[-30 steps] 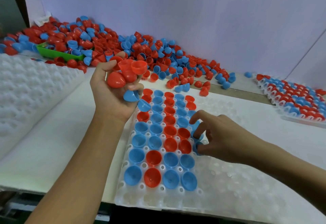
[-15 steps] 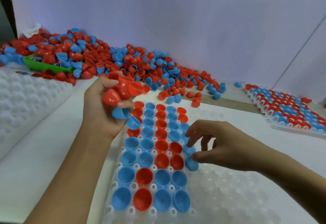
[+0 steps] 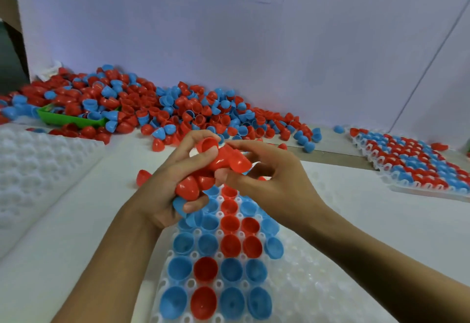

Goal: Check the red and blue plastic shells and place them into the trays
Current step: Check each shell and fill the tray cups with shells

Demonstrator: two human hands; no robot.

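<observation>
Head view: both hands point(image 3: 162, 190) point(image 3: 269, 182) clutch glossy domed red shells point(image 3: 229, 161).

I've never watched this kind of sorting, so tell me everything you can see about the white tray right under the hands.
The white tray is thin, glossy, translucent-looking plastic, moulded into a grid of round cups with small holes between them. It lies flat on the white tabletop, directly below both hands. Its left columns hold blue shells and red shells, open side up, one per cup; the cups to the right are empty. Its far end is hidden behind the hands.
</observation>
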